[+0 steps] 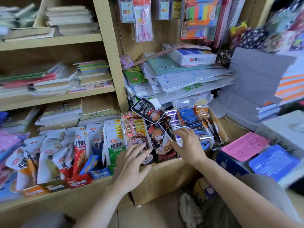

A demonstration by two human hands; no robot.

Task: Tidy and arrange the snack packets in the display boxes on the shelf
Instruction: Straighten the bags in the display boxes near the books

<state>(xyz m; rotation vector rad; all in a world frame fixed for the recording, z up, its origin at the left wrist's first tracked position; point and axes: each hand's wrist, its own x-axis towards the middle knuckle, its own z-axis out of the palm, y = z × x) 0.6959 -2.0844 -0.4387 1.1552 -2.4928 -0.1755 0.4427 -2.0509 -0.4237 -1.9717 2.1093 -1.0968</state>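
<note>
Mid-tidy: our left hand and right hand, fingers spread and empty, bracket tilted black packets on the shelf; next, we judge, squaring them upright.

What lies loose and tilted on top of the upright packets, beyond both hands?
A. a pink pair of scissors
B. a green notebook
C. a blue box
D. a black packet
D: a black packet lies tilted across the tops of the upright packets, just beyond the left hand and right hand, whose fingers are spread open.
</note>
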